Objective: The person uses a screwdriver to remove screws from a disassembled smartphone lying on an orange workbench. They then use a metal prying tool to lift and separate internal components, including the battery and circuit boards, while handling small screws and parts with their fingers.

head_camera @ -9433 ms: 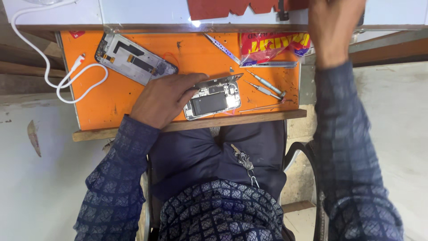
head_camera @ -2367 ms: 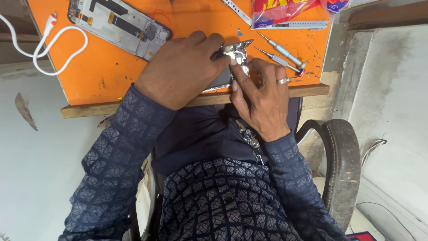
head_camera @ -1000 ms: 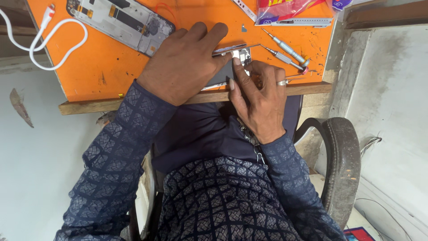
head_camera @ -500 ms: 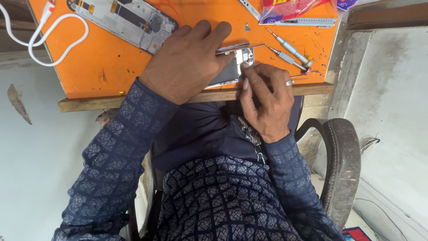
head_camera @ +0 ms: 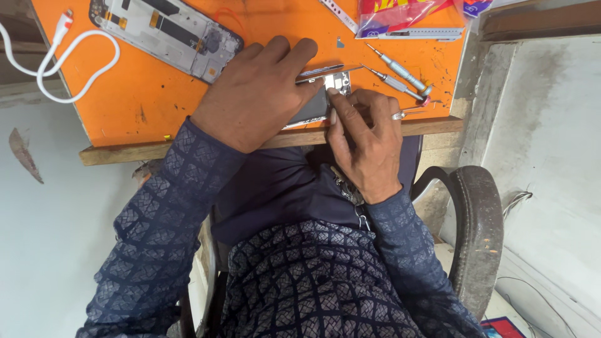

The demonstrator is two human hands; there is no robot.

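An opened phone (head_camera: pixel 318 100) with its insides bare lies near the front edge of the orange table (head_camera: pixel 150 94). My left hand (head_camera: pixel 256 94) lies flat over it and presses it down, covering most of it. My right hand (head_camera: pixel 363 134) comes in from the right, its thumb and forefinger pinched at the phone's near top corner; what they grip is too small to tell. A ring is on one right finger, and thin metal tweezers (head_camera: pixel 410 112) lie just beside that hand.
A second opened phone frame (head_camera: pixel 166 34) lies at the back left, with a white cable (head_camera: pixel 69 69) to its left. Two small screwdrivers (head_camera: pixel 397 72) and a colourful packet (head_camera: pixel 407 12) sit at the right. A dark chair arm (head_camera: pixel 479 231) curves beside my right side.
My right hand came down from above the table to the phone and its fingers have shifted up to the phone's top corner. My left hand has stayed on the phone.
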